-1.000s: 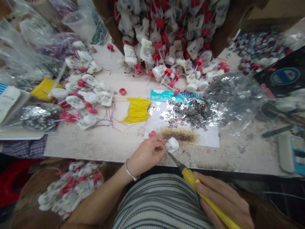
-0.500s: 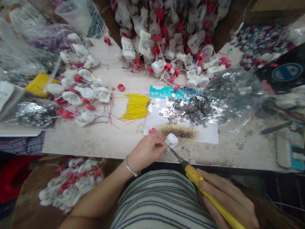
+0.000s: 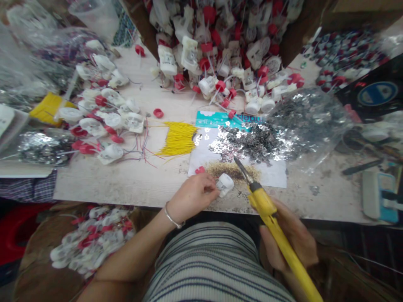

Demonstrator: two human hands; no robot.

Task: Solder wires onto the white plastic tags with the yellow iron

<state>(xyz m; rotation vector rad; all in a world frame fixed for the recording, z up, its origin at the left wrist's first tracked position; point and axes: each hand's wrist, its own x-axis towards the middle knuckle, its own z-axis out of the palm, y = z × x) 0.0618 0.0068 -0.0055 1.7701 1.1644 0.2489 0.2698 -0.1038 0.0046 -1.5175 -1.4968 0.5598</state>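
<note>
Near the table's front edge, my left hand [image 3: 195, 195] pinches a small white plastic part [image 3: 225, 183] with a round end, its fingertips closed on the part's left side. A red cap [image 3: 199, 170] shows just beyond the knuckles; whether it is joined to the part cannot be seen. My right hand [image 3: 292, 237] is wrapped round the yellow handle of a soldering iron [image 3: 266, 209]. The iron's dark tip points up and left, over the paper sheet [image 3: 277, 178] and apart from the white part. Brown grainy residue [image 3: 236, 171] lies on the sheet.
Small shiny metal pieces [image 3: 252, 142] spill from a clear bag [image 3: 308, 126]. Left of them lies a bundle of yellow wires [image 3: 179, 138]. White-and-red parts are piled at the left [image 3: 110, 113], in a box behind [image 3: 217, 50], and below the table [image 3: 94, 239].
The soldering iron's tip has lifted off the white part and moved up and right, over the paper. My left hand has stayed nearly in place, still holding the part.
</note>
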